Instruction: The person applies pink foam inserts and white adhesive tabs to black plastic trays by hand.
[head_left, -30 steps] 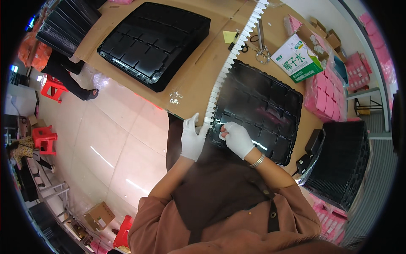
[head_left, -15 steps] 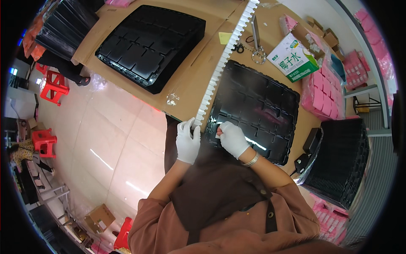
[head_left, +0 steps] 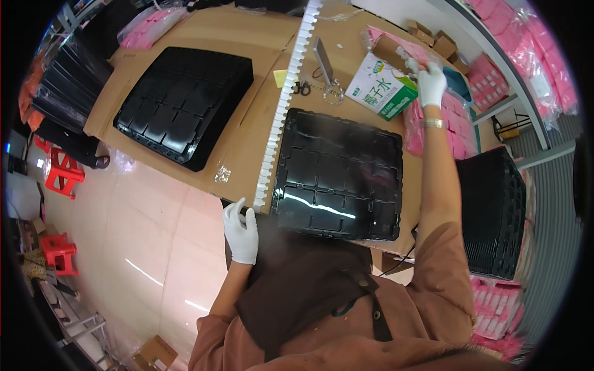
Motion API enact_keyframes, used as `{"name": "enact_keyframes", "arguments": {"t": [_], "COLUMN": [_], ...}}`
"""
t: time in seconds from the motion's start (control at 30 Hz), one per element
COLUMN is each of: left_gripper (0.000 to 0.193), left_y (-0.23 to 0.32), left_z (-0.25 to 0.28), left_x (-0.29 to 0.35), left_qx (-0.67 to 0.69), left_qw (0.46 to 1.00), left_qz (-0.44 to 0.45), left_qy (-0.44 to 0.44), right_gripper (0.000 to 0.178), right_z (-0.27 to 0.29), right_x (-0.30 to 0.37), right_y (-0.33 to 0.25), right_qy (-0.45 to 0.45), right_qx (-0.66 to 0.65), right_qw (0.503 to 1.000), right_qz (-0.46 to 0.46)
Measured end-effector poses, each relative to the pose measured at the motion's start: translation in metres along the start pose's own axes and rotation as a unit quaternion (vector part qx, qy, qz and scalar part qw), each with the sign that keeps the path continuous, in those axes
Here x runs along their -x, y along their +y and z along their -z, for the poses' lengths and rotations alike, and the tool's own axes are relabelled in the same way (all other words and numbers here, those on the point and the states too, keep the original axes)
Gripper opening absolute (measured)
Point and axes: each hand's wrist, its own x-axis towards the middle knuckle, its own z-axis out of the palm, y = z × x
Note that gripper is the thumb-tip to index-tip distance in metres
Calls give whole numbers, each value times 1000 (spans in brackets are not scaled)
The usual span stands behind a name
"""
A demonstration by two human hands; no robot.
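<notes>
My left hand (head_left: 241,235), in a white glove, is at the table's front edge with the thumb apart from the fingers, holding nothing. Just right of it is the near end of a long white strip with a toothed edge (head_left: 282,117). My right hand (head_left: 432,85), gloved with bare fingertips showing, reaches far right over an open carton (head_left: 382,89) in white and green. Its fingers are bent together beside small white pieces (head_left: 411,63); what they hold, if anything, is too small to make out. A black moulded plastic tray (head_left: 340,173) lies flat before me, untouched.
Another black tray stack (head_left: 185,102) lies left of the strip. Black scissors (head_left: 301,88), a beaded chain (head_left: 334,93) and an upright grey slab (head_left: 322,57) are behind the near tray. Pink wrapped packs (head_left: 442,130) and stacked black trays (head_left: 492,213) stand right.
My right hand has left the near tray's front left corner and gone far right to the carton. My left hand stays at the table edge. The view has shifted to the right.
</notes>
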Motion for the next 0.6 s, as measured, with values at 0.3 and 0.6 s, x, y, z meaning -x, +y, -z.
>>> {"name": "enact_keyframes", "arguments": {"t": [0.3, 0.6], "left_gripper": [20, 18], "left_y": [-7, 25], "left_z": [-1, -15], "left_x": [4, -21], "left_qx": [7, 23], "left_qw": [999, 997], "left_qz": [-35, -66], "left_qy": [2, -26], "right_gripper": [24, 18], "right_z": [82, 99], "right_x": [-8, 77], "right_y": [78, 179], "right_qy": [-68, -42], "right_qx": [399, 330], "right_qw": [914, 942], "right_qz": [-15, -56]}}
